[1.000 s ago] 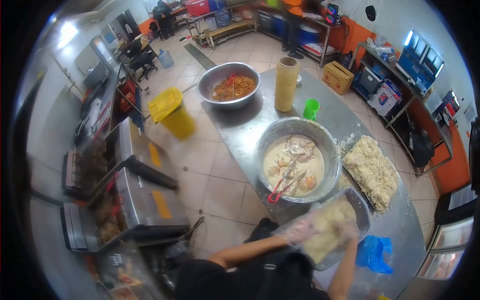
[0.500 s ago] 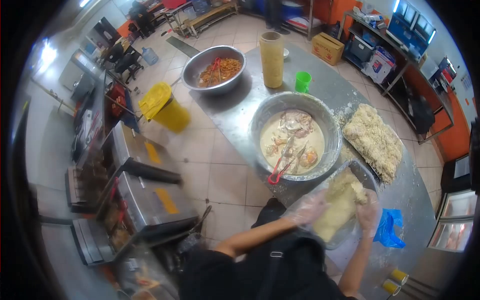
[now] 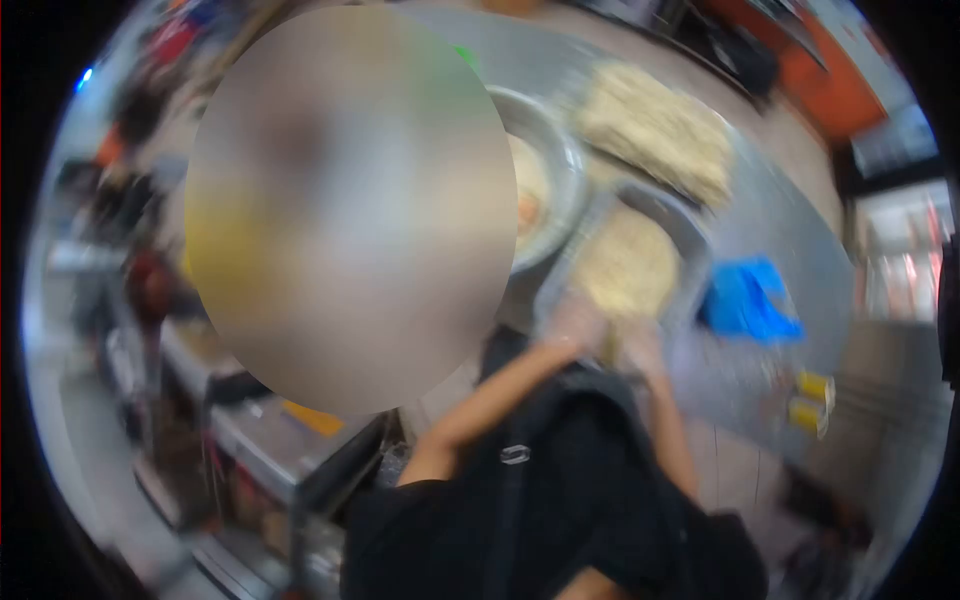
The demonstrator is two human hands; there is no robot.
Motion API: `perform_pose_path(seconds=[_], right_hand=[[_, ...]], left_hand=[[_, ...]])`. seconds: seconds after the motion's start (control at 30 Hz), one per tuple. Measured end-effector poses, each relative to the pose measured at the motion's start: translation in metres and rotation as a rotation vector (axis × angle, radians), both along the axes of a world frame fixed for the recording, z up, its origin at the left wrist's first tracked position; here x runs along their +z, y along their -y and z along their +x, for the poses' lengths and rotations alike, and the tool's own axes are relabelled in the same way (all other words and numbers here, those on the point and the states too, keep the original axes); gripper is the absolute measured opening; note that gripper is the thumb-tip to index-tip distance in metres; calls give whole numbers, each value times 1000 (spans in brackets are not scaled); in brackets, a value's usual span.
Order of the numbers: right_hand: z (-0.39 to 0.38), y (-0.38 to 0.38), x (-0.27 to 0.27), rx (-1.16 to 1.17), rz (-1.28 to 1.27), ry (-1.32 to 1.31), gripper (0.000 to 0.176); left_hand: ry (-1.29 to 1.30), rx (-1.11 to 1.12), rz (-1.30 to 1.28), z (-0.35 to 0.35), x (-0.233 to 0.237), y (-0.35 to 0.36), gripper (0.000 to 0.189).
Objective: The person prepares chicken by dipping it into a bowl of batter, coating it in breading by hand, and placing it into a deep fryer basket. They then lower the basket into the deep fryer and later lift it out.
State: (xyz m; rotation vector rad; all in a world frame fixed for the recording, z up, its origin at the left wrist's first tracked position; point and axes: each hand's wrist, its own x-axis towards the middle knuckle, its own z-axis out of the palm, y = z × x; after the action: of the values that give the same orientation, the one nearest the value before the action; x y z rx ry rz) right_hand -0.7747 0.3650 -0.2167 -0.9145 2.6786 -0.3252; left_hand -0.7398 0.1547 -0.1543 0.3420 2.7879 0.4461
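Note:
Gloved in clear plastic, my left hand (image 3: 575, 327) is at the near left end of a grey rectangular tub (image 3: 690, 225). Close beside it, my right hand (image 3: 638, 348) is at the tub's near end. Both are smeared by motion, so their fingers do not show clearly. Inside the tub lies a pale, floury or crumbly mass (image 3: 628, 262) just beyond my hands. I cannot make out whether either hand grips any of it.
A heap of pale coated pieces (image 3: 655, 130) lies beyond the tub on the metal table (image 3: 800, 225). The large metal bowl (image 3: 570, 185) stands left of the tub, partly hidden by a blurred oval. A blue plastic bag (image 3: 752, 300) and yellow cans (image 3: 812, 402) are at the right.
My view has swung, with the tub now higher in it. My hands have drawn together at the tub's near end; the right one has left its right side and the clump there.

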Motion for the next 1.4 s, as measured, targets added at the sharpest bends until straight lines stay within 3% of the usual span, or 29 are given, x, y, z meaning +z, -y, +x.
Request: perform_pose_path(seconds=[0.03, 0.07, 0.1, 0.13, 0.2, 0.23, 0.27, 0.3, 0.33, 0.37, 0.43, 0.5, 0.53, 0.57, 0.63, 0.67, 0.7, 0.77, 0.8, 0.83, 0.9, 1.03, 1.13, 1.17, 1.23, 1.27, 1.3, 1.37, 1.4], right_hand=[[6, 24, 40, -134, -184, 0, 35], [13, 47, 107, -340, -123, 152, 41], [9, 53, 107, -408, -57, 200, 43], [4, 57, 105, -450, -7, 245, 46], [12, 54, 91, -598, -24, 300, 46], [13, 50, 83, -709, -47, 353, 46], [13, 41, 72, -713, -50, 348, 46], [14, 37, 57, -920, -498, 662, 46], [13, 31, 50, -1087, -965, 960, 47], [9, 31, 63, -1088, -963, 956, 47], [1, 38, 116, -1192, -1218, 1259, 47], [-13, 35, 154, -1213, -1189, 1166, 45], [-22, 37, 186, -986, -877, 887, 45], [-31, 38, 202, -747, -568, 615, 44], [-58, 31, 125, -473, -617, 251, 47], [-69, 49, 131, -538, -395, 35, 51], [-77, 77, 137, -590, -172, -184, 56], [-82, 111, 96, -434, -81, -308, 62], [-85, 118, 81, -279, 2, -426, 69], [-97, 123, 86, -255, 0, -426, 69], [-99, 126, 104, -315, 100, -106, 81], [-78, 132, 81, -403, 130, -215, 86], [-84, 120, 66, -88, 86, -255, 85], [-98, 115, 78, -92, 82, -261, 85], [-137, 101, 111, -8, 36, 63, 66], [-160, 84, 94, 49, 9, -119, 76], [-158, 78, 105, 62, 23, -118, 76], [-154, 78, 133, 78, 173, 44, 80], [-166, 91, 147, 110, 551, 285, 84]], left_hand=[[115, 84, 121, -6, 12, -1, 34], [263, 364, 271, -7, 46, -3, 43], [412, 664, 386, -11, 72, -1, 53], [418, 626, 393, -15, 68, 0, 53], [570, 609, 390, -17, 52, -4, 83], [567, 599, 388, -14, 42, -10, 83], [552, 702, 615, -9, 30, -19, 78], [542, 803, 839, -10, 30, -19, 74], [541, 800, 844, -13, 36, -16, 74], [648, 788, 876, -19, 67, -7, 74], [771, 774, 906, -25, 83, -6, 74], [552, 900, 1108, -32, 81, -14, 73], [517, 717, 1008, -40, 86, -6, 73], [522, 719, 1016, -45, 81, -1, 73], [203, 545, 967, -51, 68, 4, 75], [56, 681, 598, -53, 73, 0, 70], [59, 689, 603, -48, 49, 0, 70], [-323, 515, 382, -35, -18, 0, 60], [126, 679, 442, -31, 62, 7, 47], [122, 702, 446, -21, 59, 11, 47], [-193, 287, 212, 11, 52, 21, 34], [-163, 442, 279, 19, 62, 16, 20], [-82, 516, 216, 22, 40, 14, 19], [-45, 478, 188, 22, 28, 14, 23], [-18, 453, 172, 17, 27, 18, 28], [-21, 503, 281, 16, 39, 18, 34], [-22, 549, 387, 16, 50, 17, 39], [-2, 556, 447, 16, 62, 21, 43], [22, 558, 501, 14, 68, 24, 48]])
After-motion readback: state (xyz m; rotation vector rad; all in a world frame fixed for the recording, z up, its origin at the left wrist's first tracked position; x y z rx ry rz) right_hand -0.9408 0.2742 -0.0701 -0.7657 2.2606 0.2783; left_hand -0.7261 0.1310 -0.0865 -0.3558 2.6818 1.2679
